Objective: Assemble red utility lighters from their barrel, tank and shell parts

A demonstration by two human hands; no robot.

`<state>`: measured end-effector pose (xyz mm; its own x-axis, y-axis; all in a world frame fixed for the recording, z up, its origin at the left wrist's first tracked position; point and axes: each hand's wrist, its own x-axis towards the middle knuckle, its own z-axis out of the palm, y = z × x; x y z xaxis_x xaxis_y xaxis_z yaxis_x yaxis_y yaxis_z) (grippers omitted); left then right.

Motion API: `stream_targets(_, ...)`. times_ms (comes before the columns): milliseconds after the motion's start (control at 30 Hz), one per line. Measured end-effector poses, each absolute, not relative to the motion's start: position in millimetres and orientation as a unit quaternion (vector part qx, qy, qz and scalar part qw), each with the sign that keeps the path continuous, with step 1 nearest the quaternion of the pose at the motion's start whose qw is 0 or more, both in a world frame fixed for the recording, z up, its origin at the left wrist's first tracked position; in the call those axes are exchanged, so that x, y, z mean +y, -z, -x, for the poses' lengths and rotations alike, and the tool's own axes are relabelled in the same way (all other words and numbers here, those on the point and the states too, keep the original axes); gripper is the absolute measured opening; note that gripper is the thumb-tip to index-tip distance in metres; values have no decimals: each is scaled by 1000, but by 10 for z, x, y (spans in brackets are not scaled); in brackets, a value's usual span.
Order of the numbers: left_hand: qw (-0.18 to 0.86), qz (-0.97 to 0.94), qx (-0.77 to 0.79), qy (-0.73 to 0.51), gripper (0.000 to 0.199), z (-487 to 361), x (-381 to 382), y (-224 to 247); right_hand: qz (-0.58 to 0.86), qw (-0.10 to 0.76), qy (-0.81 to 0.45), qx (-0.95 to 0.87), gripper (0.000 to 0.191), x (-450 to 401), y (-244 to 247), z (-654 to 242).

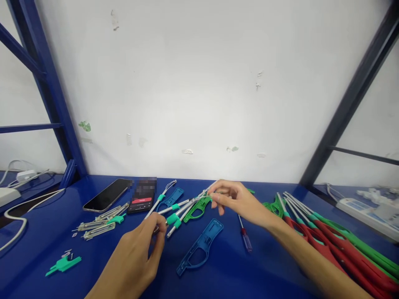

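Observation:
My left hand (137, 249) is closed, thumb and fingers pinched at the lower end of a metal lighter tube (183, 209) with a green collar; the fingers partly hide that end. At the tube's far end, my right hand (230, 201) pinches a thin pale wire (204, 193) between thumb and fingertips. More metal tubes with green collars lie around the left hand, one (163, 195) with a wire loop at its tip. A green handle shell (198, 209) lies beneath the held tube. Nearer to me rests a blue handle shell (202, 245), with another blue shell (171, 199) farther back.
Left stand two phones (107, 195) (143, 197), clear fuel-tank-like parts (99, 224) and a green plastic piece (64, 265). A purple-handled screwdriver (246, 241) lies by my right forearm. Several red and green lighters (330, 236) are piled right, before a power strip (361, 211). A wall closes the back.

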<state>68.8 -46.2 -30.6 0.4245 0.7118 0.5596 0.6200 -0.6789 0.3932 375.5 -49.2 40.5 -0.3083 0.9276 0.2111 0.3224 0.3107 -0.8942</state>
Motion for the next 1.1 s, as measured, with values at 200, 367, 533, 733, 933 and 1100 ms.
stream_targets(200,75,-862,395,-310,28,-725,-455,395,455,376,-423,-688,31,-626,-215,-3781)
stream_targets(367,48,-891,350,-285,51,-699,-389,509,476,382,-408,-679,67,-612,-158,-3799)
stream_targets(533,52,-906,342,-244,60,-675,-379,482,493,358,-380,-696,31,-611,-183,-3838)
stream_targets(733,85,-897,355,-249,45,-709,-490,330,504,327,-346,-720,23,-601,-101,-3821)
stream_targets(933,73,-887,396,-226,33,-771,-512,330,509,298,-274,-759,27,-604,48,-3707)
stream_targets(1100,91,-892,404,-182,30,-772,-491,308,496,255,-246,-793,35,-651,63,-3687)
